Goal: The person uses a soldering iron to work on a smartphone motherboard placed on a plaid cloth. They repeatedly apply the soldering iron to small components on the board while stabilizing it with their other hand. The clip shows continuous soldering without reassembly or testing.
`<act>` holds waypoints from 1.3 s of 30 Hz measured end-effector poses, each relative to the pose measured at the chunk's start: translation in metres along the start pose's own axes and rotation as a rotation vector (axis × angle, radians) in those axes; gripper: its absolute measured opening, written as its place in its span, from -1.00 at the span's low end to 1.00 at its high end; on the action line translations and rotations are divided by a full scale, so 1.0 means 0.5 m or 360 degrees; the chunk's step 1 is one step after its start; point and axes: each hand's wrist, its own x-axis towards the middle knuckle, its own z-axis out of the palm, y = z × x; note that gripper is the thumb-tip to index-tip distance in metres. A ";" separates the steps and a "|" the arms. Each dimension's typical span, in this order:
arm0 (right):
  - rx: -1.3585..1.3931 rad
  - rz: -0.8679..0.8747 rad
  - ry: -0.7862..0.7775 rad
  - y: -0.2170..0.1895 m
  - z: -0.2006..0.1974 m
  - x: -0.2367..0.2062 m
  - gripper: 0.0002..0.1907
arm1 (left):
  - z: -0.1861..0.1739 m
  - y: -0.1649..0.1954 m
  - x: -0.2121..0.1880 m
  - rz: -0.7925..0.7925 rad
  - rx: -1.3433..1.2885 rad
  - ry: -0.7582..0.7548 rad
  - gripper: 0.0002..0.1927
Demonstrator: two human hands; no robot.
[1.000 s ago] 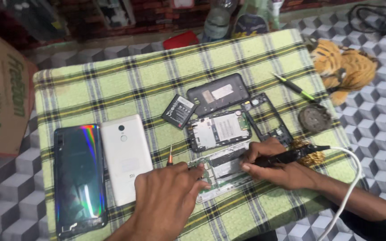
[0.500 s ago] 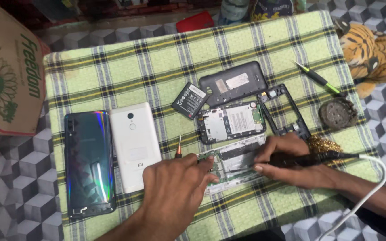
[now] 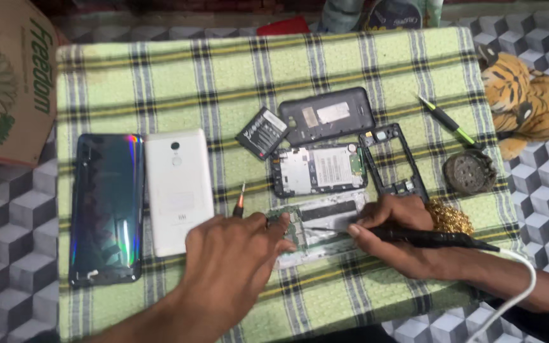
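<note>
Green checked cloth (image 3: 223,70) covers the table. On it, near the middle, lies an open phone board (image 3: 318,230). The left hand (image 3: 236,267) lies flat with its fingers spread a little, and its fingertips (image 3: 282,223) press on the board's left end to hold it down. The right hand (image 3: 394,238) is curled tight around a black iron (image 3: 433,239), held like a pen, with the thin tip touching the board. A white cord (image 3: 523,286) runs from the iron toward 5 o'clock.

At 12 o'clock from the board sit an opened phone (image 3: 318,170), a black back cover (image 3: 326,114) and a small battery (image 3: 262,132). At 9 o'clock lie a white phone (image 3: 178,184) and a shiny dark phone (image 3: 108,206). A toy tiger (image 3: 528,101) rests at 2 o'clock.

Compared with half a second ago, both hands stay on the board in the same grip; only the view has shifted a bit.
</note>
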 end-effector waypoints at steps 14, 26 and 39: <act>-0.0244 -0.0377 0.0361 -0.017 0.004 0.000 -0.81 | -0.020 0.019 0.039 -0.0486 0.0223 -0.0497 0.10; -0.0251 -0.0087 0.0428 0.034 -0.007 0.003 -0.75 | 0.012 0.016 0.065 -0.0453 0.0015 -0.0164 0.00; -0.0069 -0.0529 0.0189 0.002 -0.005 0.029 -0.79 | 0.005 -0.003 0.046 -0.0297 -0.0154 0.0230 -0.63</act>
